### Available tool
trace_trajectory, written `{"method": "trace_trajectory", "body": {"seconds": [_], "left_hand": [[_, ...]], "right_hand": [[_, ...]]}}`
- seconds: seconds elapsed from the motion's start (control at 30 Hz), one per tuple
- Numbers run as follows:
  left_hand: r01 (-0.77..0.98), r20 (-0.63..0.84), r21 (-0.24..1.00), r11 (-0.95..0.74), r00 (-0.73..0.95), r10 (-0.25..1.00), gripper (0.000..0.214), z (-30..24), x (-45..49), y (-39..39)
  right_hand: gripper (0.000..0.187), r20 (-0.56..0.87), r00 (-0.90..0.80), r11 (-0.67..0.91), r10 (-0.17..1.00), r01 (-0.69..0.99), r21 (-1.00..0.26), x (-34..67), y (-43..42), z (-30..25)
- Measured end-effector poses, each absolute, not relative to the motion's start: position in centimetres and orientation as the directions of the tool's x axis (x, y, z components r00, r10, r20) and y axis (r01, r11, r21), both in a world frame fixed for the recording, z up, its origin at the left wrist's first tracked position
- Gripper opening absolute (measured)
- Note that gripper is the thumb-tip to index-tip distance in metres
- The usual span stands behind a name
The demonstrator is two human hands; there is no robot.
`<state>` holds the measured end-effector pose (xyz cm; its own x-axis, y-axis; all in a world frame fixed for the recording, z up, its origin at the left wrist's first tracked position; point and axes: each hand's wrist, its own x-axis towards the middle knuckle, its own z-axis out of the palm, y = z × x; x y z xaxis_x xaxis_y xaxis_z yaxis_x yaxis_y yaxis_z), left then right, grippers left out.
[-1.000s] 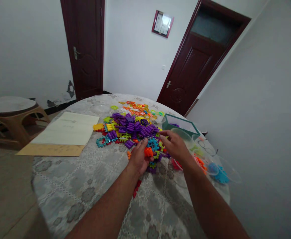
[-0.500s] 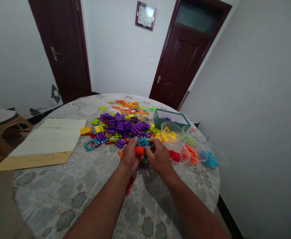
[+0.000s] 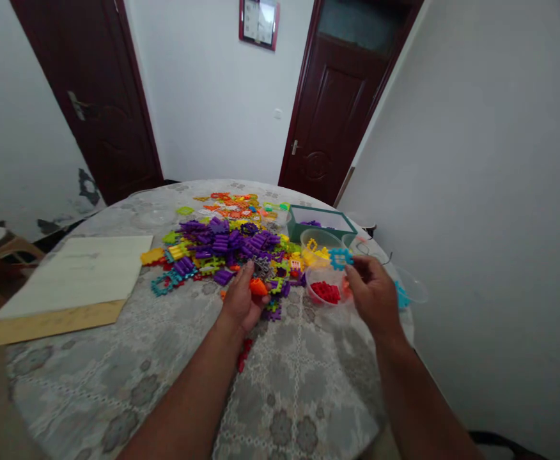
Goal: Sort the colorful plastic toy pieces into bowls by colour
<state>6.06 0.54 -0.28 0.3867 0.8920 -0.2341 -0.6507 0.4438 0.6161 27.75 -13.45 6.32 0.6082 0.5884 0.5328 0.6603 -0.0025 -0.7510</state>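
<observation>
Turquoise lattice-shaped plastic building piece (image 3: 340, 258) is pinched in our right hand (image 3: 373, 294) near the clear plastic bowl of red pieces (image 3: 311, 282), our left hand (image 3: 240, 300) curled around an orange plastic piece (image 3: 259, 287) at the desk (image 3: 280, 383); we judge it mid-carry, next needing a matching-colour bowl.

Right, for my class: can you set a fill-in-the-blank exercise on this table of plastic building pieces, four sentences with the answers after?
1. The left hand has a small piece in its grip, coloured ____.
2. The right hand holds up a toothed piece, coloured ____.
3. The clear bowl nearest the right hand holds ____ pieces.
4. High on the wall hangs a square ____.

Missing words: orange; blue; red; clock.
</observation>
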Motion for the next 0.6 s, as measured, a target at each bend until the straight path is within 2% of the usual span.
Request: {"method": "trace_trajectory", "body": {"seconds": [0.07, 0.13, 0.23, 0.33, 0.47, 0.53, 0.6], "left_hand": [[-0.658, -0.245, 0.595, 0.462, 0.399, 0.883, 0.042, 0.0, 6.0, 0.4], [-0.661, -0.25, 0.582, 0.474, 0.409, 0.877, 0.042, 0.3, 6.0, 0.1], [-0.659, -0.248, 0.577, 0.483, 0.422, 0.872, 0.04, 0.5, 6.1, -0.1], [-0.663, -0.257, 0.572, 0.484, 0.416, 0.872, 0.041, 0.3, 6.2, 0.0], [-0.668, -0.264, 0.568, 0.48, 0.404, 0.876, 0.044, 0.1, 6.2, 0.1], [-0.663, -0.262, 0.576, 0.478, 0.404, 0.877, 0.042, 0.0, 6.2, 0.1], [-0.654, -0.261, 0.588, 0.476, 0.404, 0.877, 0.039, 0.0, 6.2, 0.1]], "right_hand": [[0.036, 0.619, 0.608, -0.163, 0.497, 0.766, -0.622, 32.1, -15.1, 6.3], [0.036, 0.712, 0.543, -0.321, 0.446, 0.839, -0.439, 36.7, -16.5, 5.6], [0.036, 0.752, 0.465, -0.508, 0.466, 0.837, -0.203, 42.8, -18.0, 3.7], [0.038, 0.735, 0.447, -0.604, 0.509, 0.795, -0.066, 46.6, -18.6, 1.8], [0.037, 0.753, 0.409, -0.565, 0.516, 0.823, -0.06, 45.5, -17.8, 1.3], [0.033, 0.761, 0.365, -0.444, 0.536, 0.889, -0.113, 42.1, -16.8, 2.2], [0.028, 0.75, 0.309, -0.243, 0.586, 0.949, -0.201, 37.1, -15.8, 3.4]]}}
